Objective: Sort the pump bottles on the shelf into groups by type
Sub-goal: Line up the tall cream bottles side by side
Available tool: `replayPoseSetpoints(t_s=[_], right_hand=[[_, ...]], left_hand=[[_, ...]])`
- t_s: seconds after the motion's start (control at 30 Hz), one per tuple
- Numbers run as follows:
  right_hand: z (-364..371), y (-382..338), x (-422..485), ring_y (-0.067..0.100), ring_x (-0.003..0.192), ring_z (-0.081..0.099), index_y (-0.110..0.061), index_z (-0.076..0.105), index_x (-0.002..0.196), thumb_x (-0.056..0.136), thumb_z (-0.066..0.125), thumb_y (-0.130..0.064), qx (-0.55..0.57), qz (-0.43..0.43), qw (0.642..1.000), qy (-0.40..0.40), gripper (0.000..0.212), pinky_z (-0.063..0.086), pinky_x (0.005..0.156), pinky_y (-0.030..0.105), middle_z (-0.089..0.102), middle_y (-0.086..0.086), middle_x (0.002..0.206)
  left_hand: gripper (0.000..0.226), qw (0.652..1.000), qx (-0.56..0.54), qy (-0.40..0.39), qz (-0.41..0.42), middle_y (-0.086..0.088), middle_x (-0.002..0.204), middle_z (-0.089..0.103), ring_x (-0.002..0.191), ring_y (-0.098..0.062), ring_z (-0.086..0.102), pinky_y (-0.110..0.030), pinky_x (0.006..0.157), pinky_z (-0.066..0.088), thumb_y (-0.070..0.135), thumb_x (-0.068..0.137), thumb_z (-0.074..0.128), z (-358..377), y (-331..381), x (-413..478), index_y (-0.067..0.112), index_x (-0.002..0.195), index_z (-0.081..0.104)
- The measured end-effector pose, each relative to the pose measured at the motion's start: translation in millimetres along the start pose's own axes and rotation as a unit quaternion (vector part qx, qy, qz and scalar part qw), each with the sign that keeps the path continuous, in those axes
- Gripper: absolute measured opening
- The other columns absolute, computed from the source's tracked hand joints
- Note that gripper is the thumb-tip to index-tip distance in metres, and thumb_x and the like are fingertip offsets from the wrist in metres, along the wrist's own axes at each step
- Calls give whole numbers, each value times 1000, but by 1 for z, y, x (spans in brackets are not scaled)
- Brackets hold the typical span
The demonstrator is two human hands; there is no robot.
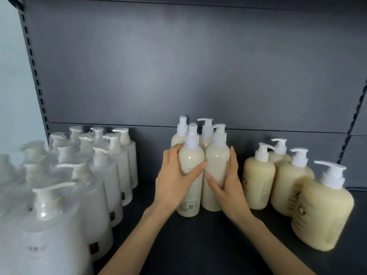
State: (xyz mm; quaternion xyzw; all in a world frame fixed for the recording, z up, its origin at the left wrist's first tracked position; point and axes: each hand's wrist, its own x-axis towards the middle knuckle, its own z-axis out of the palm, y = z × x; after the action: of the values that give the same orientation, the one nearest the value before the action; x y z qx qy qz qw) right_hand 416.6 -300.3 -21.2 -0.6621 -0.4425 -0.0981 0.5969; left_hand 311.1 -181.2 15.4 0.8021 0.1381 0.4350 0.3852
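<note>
Cream-coloured plastic marks the middle group: four tall slim pump bottles (206, 138) with white pump heads stand upright in a tight cluster on the dark grey shelf board (198, 245), two near and two far, close to the matt grey back panel (178, 66). The left hand (174, 175) grips the near-left slim bottle (191, 159), fingers curled round its left side and thumb laid across its front. The right hand (228, 185) grips the near-right slim bottle (217, 157) in the same way, fingers up its right side and thumb across the front. These two bottles touch each other, and both stand on the shelf. To the left, apart from the cluster, a large group of white cylindrical pump bottles (111, 175) with clear film wrapped over their pumps runs in rows from near to far; small dark square labels show low on several. To the right, four squat, rounded pale-yellow pump bottles (258, 185) with white pumps stand together, the nearest at the right edge. A slotted grey upright post (33, 66) rises at the far left.
</note>
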Motion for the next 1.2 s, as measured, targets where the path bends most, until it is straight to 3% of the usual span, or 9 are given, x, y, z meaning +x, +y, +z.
replayPoseSetpoints(t_s=[0.17,0.33,0.47,0.6,0.83,0.9,1.03,1.1,1.2], right_hand=[[-3,16,0,-12,136,22,-59,-6,140,83,64,-46,-41,7,999,13,92,30,110,32,17,-26,153],[-2,16,-2,-33,118,19,-60,-11,138,84,64,-41,-99,-14,994,49,94,29,91,17,21,-33,142],[-7,14,-1,-22,124,24,-59,-4,139,80,63,-42,-99,-23,991,82,91,30,95,20,21,-30,141],[-10,14,-1,-8,124,30,-48,3,143,79,66,-38,-98,-24,990,94,91,29,96,21,28,-22,138],[-11,16,-1,-12,128,23,-46,4,144,81,66,-33,-88,-19,992,85,89,15,92,-9,23,-23,142],[-10,16,-1,-23,124,19,-49,3,142,82,66,-34,-91,-22,992,84,89,16,94,-5,21,-27,139],[-10,15,-2,-35,114,14,-49,0,142,83,65,-35,-96,-20,992,80,90,25,98,19,24,-37,130],[-10,13,-2,-34,115,15,-51,0,142,83,64,-36,-98,-20,992,79,89,26,98,20,20,-42,129],[-10,10,-2,-22,126,19,-61,-4,137,84,64,-35,-92,-21,992,78,91,24,101,20,21,-26,145]], left_hand=[[62,994,-81,-65,32,20,119,56,110,1,55,-23,89,51,61,75,64,-16,-13,5,42,130,41],[66,987,-128,-99,20,35,125,50,114,10,52,-8,85,45,55,85,57,-24,-21,3,36,138,23],[79,994,-87,-73,3,31,124,46,114,8,50,-23,89,46,57,65,73,-19,-24,0,46,126,24],[90,993,-97,-62,-6,25,118,47,100,17,51,-6,75,46,54,52,82,-26,-27,4,37,124,30],[58,980,-153,-113,-56,13,112,63,100,5,61,-9,75,49,44,65,74,-42,-40,8,44,112,42],[55,976,-172,-118,-60,12,114,64,103,3,61,-10,77,49,43,68,71,-40,-40,8,38,114,43],[62,978,-174,-82,-76,14,114,59,97,11,59,-8,72,49,51,57,74,-28,-36,7,35,108,43],[62,985,-149,-56,-69,17,111,57,92,15,57,-6,69,48,53,57,73,-24,-35,6,34,109,44],[65,988,-130,-61,-65,16,112,58,100,6,58,-15,77,48,53,60,70,-28,-38,8,31,117,48]])
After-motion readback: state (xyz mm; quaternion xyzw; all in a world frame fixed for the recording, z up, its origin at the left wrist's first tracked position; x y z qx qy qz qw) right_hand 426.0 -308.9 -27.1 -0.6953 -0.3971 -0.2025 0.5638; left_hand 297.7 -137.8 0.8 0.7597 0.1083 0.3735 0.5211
